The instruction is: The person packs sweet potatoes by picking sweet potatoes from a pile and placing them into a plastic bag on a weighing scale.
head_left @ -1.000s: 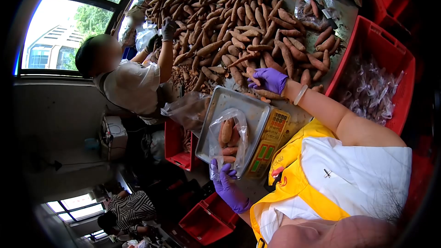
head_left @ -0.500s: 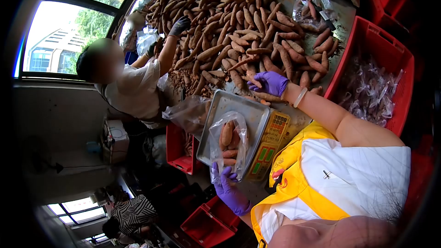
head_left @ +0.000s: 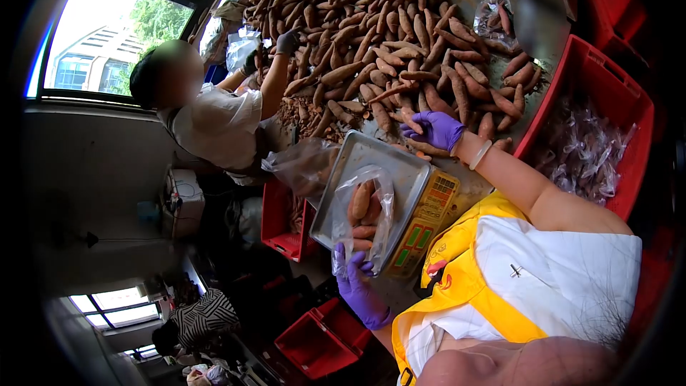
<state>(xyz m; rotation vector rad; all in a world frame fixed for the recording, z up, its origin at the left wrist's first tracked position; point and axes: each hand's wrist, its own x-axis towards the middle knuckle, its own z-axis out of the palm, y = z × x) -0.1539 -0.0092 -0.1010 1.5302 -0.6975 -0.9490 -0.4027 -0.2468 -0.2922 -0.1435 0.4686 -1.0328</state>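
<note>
My right hand (head_left: 439,131), in a purple glove, is closed around a sweet potato (head_left: 410,120) at the near edge of a large heap of sweet potatoes (head_left: 357,36). My left hand (head_left: 361,292), gloved the same way, pinches the rim of a clear plastic bag (head_left: 384,209). That bag lies on the metal pan of a weighing scale (head_left: 344,168) with several sweet potatoes (head_left: 363,204) inside. The scale's yellow panel (head_left: 433,196) with green displays faces me. Some fingers of my left hand are hidden behind the plastic.
A red crate (head_left: 636,111) of bagged goods stands to my right. Another red crate (head_left: 275,236) and a clear bag (head_left: 300,164) adjoin the scale; a further red crate (head_left: 314,347) is lower down. A co-worker (head_left: 218,118) reaches into the heap. Another person (head_left: 204,318) bends farther back.
The view has shifted slightly, so most of the scene sits a little farther right. My hands keep nearly the same places on the sweet potato and the bag.
</note>
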